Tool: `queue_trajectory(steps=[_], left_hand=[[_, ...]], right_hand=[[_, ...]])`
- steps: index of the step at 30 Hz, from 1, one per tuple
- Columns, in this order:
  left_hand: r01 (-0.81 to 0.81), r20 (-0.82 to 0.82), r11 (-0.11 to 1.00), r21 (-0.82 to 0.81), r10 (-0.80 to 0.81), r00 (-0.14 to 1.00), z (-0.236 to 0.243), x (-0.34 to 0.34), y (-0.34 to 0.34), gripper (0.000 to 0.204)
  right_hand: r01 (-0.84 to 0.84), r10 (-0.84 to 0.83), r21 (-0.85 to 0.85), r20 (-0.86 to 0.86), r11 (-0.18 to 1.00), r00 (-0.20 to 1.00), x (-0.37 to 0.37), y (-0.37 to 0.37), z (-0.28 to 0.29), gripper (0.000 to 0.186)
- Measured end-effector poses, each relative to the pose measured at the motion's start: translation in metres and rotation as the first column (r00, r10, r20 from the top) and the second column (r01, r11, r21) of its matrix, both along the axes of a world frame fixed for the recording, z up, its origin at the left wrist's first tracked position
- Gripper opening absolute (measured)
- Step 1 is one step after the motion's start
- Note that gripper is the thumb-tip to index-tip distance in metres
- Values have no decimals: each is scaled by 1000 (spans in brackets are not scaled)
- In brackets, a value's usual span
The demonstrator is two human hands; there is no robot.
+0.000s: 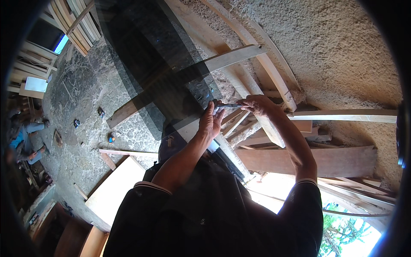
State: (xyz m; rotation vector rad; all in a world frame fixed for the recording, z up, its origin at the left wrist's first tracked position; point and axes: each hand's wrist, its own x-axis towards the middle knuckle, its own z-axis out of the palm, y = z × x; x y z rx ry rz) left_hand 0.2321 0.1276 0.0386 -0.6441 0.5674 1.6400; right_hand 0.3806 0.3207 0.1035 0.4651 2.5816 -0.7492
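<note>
A slim grey tool [232, 106], metal-looking and of a kind too small to tell, spans the gap between my two hands. Its left end sits in the bent fingers and thumb of my left hand [208, 125]. My right hand [260, 105] is closed around the other end, knuckles up. Just beyond my left hand lies a dark see-through sheet [141, 47], with a wooden crossbar [233, 58] visible partly through it. Under my right forearm runs a pale wooden plank [270, 128].
Long boards [308, 160] and slats lean by the rough wall [334, 51] at right. A pale panel [120, 184] lies lower left on the stained floor [85, 94]. Another person [32, 139] sits at far left. Stacked timber [75, 25] stands at upper left.
</note>
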Motion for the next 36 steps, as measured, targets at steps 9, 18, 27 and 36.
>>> queue_trajectory(steps=[9, 18, 27, 36], left_hand=[[-1, 3, 1000, -25, 1, 1000, 1, -1, 1, 34], [-5, -9, 1000, -11, 5, 1000, 1, 0, 1, 35], [-9, 38, 999, -39, 10, 999, -5, 1, 2, 38], [-1, -12, 1000, -28, 1, 1000, -1, 0, 2, 40]], right_hand=[[-43, 41, 73, 18, 996, 999, -3, -2, 2, 31], [-30, 30, 26, 5, 999, 1000, 2, -3, -6, 30], [-43, 47, 52, -67, 998, 997, 5, 4, -7, 16], [65, -72, -52, -130, 997, 989, 9, -19, -6, 17]])
